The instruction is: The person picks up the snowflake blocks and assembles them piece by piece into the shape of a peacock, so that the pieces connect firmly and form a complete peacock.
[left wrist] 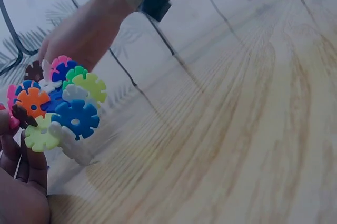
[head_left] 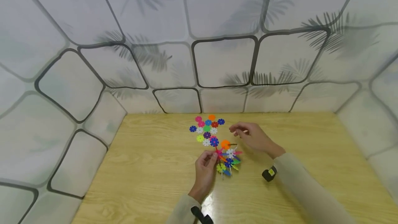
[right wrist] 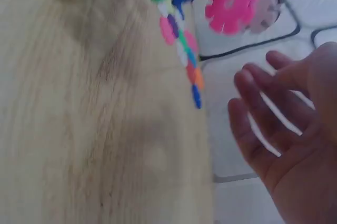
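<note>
My left hand [head_left: 205, 170] pinches the near-left side of a round cluster of interlocking notched plastic discs [head_left: 229, 163]. Pink, orange, blue, white, green and yellow discs stick out of it at many angles. In the left wrist view, the cluster [left wrist: 76, 119] rises beside the left fingers, and part of that hand is cut off by the frame edge. My right hand [head_left: 256, 137] hovers to the right of the loose discs. Its fingers are loosely bent with nothing between them, as the right wrist view of that hand [right wrist: 300, 140] also shows.
Several loose flat discs [head_left: 207, 128] in mixed colours lie on the wooden table [head_left: 149, 168], beyond the cluster. A pale wall covering [head_left: 224, 61] with dark outlines and leaf patterns stands behind the table and at both sides. Each wrist wears a black strapped device [head_left: 269, 174].
</note>
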`<state>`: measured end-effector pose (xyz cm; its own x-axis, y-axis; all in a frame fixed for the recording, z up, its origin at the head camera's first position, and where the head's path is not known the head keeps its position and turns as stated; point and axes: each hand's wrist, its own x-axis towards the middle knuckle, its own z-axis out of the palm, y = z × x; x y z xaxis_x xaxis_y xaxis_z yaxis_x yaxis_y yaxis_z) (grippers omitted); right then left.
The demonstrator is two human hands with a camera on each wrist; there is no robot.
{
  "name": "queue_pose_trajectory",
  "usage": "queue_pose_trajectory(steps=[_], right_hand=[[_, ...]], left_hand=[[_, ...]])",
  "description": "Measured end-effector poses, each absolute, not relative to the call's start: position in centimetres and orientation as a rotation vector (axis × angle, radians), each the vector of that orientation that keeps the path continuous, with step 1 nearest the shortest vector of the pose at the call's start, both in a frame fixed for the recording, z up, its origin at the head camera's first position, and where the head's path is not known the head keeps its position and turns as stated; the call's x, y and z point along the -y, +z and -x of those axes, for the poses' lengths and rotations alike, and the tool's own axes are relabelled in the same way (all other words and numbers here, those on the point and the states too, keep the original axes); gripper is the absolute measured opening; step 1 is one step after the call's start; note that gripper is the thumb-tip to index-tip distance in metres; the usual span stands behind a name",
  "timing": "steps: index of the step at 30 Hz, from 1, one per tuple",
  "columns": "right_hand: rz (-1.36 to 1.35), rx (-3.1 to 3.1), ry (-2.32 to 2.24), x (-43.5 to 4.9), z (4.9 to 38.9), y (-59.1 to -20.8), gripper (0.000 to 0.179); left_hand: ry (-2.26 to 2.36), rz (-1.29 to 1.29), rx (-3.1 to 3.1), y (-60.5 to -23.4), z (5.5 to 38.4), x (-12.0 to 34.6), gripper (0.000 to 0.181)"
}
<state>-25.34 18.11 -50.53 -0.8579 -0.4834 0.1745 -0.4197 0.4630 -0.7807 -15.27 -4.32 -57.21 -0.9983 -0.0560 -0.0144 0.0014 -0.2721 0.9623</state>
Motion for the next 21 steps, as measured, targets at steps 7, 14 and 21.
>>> queue_pose_trajectory(steps=[7, 14, 21], right_hand=[[0.702, -2.688, -1.015, -15.9, 30.2, -54.3, 0.062], [0.587, -2.804, -0.776, -13.8, 30.3, -54.1, 0.047], [0.579, -2.720, -0.861, -14.4, 29.8, -53.2, 0.022]], left_hand=[[-2.497, -0.092, 1.835, -56.5, 15.0, 4.0, 0.030], [-2.477, -0.067, 1.859, -57.2, 15.1, 4.2, 0.030], [-2.427, -0.072, 1.899, -57.3, 15.4, 4.3, 0.030]])
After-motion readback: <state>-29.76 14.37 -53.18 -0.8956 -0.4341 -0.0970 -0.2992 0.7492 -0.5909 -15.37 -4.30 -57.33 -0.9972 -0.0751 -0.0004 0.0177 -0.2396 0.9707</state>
